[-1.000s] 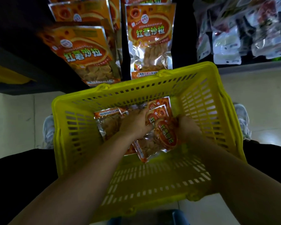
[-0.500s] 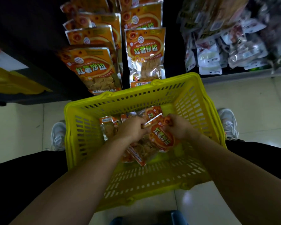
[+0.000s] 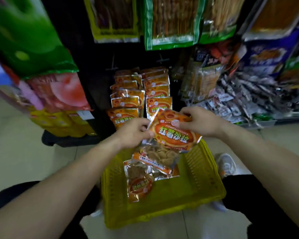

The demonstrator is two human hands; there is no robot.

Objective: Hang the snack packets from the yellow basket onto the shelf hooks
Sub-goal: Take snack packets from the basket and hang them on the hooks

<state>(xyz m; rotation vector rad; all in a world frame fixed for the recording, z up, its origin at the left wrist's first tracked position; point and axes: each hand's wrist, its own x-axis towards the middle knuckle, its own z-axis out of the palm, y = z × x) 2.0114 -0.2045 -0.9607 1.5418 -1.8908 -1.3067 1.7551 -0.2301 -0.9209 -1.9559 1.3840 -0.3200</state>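
Observation:
An orange snack packet (image 3: 175, 135) with a red oval label is held up above the yellow basket (image 3: 205, 180). My right hand (image 3: 199, 122) pinches its top right corner. My left hand (image 3: 135, 132) grips the left edge of this packet and of one or two more hanging behind it (image 3: 155, 152). Other packets (image 3: 140, 183) lie inside the basket. Two columns of the same orange packets (image 3: 141, 94) hang on the dark shelf hooks straight ahead, just beyond my hands.
Green and yellow bags (image 3: 169, 23) hang on upper hooks. Red and green bags (image 3: 41, 66) fill the left shelf; dark and white packets (image 3: 240, 97) crowd the right. The basket stands on a pale tiled floor (image 3: 24, 161) between my shoes (image 3: 226, 164).
Both hands have lifted packets out of the basket and raised them toward the shelf. My view has tilted up, so the basket now sits lower and upper hooks show.

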